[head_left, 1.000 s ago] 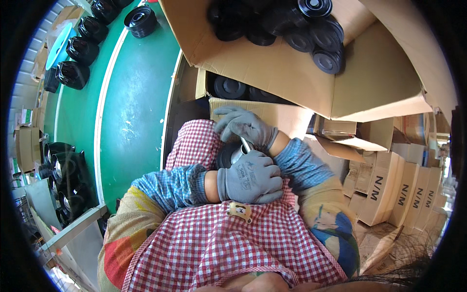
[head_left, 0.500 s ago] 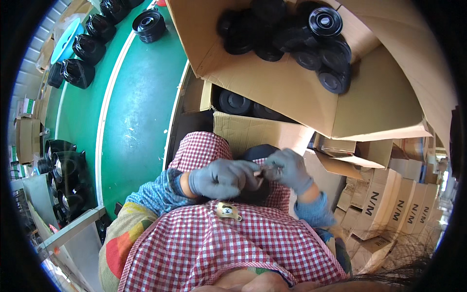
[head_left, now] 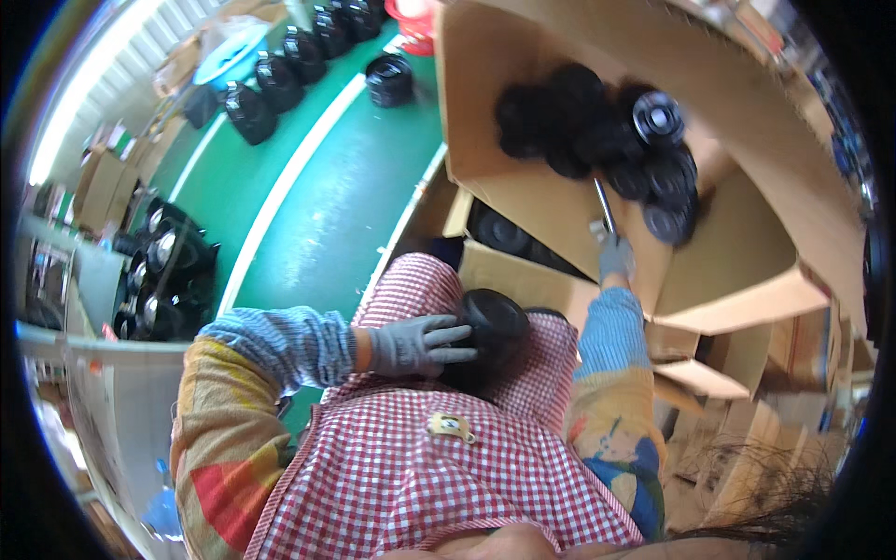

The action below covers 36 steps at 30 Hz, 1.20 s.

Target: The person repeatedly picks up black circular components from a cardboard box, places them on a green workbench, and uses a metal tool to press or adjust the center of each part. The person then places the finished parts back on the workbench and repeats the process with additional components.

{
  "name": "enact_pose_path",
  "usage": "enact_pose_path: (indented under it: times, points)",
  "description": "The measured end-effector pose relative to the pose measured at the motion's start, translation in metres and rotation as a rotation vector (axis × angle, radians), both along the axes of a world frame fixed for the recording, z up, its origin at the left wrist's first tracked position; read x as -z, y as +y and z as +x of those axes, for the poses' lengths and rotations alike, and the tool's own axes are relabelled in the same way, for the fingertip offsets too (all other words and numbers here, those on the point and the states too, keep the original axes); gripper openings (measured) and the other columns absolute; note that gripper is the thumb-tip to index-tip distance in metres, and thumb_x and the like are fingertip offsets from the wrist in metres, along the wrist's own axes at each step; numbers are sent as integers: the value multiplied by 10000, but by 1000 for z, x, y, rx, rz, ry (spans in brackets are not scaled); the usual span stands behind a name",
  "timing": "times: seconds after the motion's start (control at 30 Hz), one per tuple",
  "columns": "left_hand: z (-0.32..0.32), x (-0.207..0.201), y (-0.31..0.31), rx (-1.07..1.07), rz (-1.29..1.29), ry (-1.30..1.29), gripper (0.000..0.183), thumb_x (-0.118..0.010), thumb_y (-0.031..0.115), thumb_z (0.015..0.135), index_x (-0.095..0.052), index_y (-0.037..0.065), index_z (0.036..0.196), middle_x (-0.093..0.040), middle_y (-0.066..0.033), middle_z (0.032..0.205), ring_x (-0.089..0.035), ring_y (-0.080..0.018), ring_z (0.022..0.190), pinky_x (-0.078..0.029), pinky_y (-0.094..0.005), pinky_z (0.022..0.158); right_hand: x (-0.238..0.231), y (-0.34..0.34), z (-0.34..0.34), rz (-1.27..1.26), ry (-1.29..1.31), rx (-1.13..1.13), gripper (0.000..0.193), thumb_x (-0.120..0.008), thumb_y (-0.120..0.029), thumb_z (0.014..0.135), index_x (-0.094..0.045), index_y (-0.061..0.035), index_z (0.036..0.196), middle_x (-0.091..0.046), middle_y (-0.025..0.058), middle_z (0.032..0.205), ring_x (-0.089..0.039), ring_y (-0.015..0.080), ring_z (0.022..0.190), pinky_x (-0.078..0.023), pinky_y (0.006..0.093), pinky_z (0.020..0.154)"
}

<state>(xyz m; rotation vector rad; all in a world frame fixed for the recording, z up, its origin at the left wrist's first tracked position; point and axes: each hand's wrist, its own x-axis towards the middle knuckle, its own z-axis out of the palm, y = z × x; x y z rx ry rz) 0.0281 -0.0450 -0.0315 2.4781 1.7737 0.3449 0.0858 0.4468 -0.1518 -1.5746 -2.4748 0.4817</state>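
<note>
In my lap lies a rounded black plastic-looking part [head_left: 497,327], blurred, so its kind cannot be told. My left hand [head_left: 418,345], in a grey glove, touches its left side with the fingers stretched out and apart. My right hand [head_left: 616,259], also gloved in grey, reaches out over the front wall of the large cardboard box [head_left: 523,201]. It is closed around a tool with a thin silver metal shaft [head_left: 605,201], which points up toward the black round parts [head_left: 644,168] piled in the box. The tool's handle end is mostly hidden.
Left of me runs a green worktable [head_left: 317,224] with white lines. Black pot-like housings [head_left: 280,84] line its far side, near a blue basin [head_left: 233,56]. A black round part [head_left: 389,79] stands alone there. A lower open carton [head_left: 523,271] sits beyond my knees.
My hands have parted from working together over my lap. The right has moved up and away to the box with the tool; the left now rests on the black part. The view has shifted.
</note>
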Motion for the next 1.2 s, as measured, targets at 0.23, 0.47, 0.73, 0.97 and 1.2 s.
enact_pose_path:
  times: [0.23,0.47,0.73,0.97,1.2]
  points:
    - [-68,-57,-52,-714,109,-574,304,-793,87,719,-697,45,1005,-492,-210,1459,-590,-335,1215,-531,-389,955,-96,-74,48,-157,724,-512,338,-553,-176,1029,-638,38,1278,-694,164,1167,-652,249,1054,-513,349,910]
    - [-238,-39,-137,-1168,725,-1613,334,-733,292,937,-611,102,1183,-637,5,985,-630,-138,839,-568,-348,806,-43,-173,139,-516,633,-329,293,-591,-161,1012,-681,46,1198,-706,126,1195,-645,216,1110,-494,327,990]
    - [-452,53,-138,-1533,1062,-1513,308,-700,261,962,-583,53,1157,-601,-101,1133,-621,-203,888,-566,-327,695,-57,-213,122,-119,263,-495,279,-606,-161,959,-711,37,1125,-711,191,1116,-627,339,1070,-492,425,975]
    - [-513,71,-138,-1968,1094,-847,400,-768,314,869,-664,12,1109,-528,-255,1248,-543,-433,1145,-444,-461,1008,-64,-221,113,42,34,-575,286,-612,-195,941,-718,23,1092,-720,201,1068,-648,356,1022,-495,446,944]
    - [-457,40,-193,-1920,906,-900,674,-807,263,776,-518,39,1342,-465,-238,1454,-480,-366,1325,-411,-414,1106,-39,-200,116,-88,73,-536,306,-624,-179,946,-702,63,1116,-716,235,1061,-671,354,997,-523,457,912]
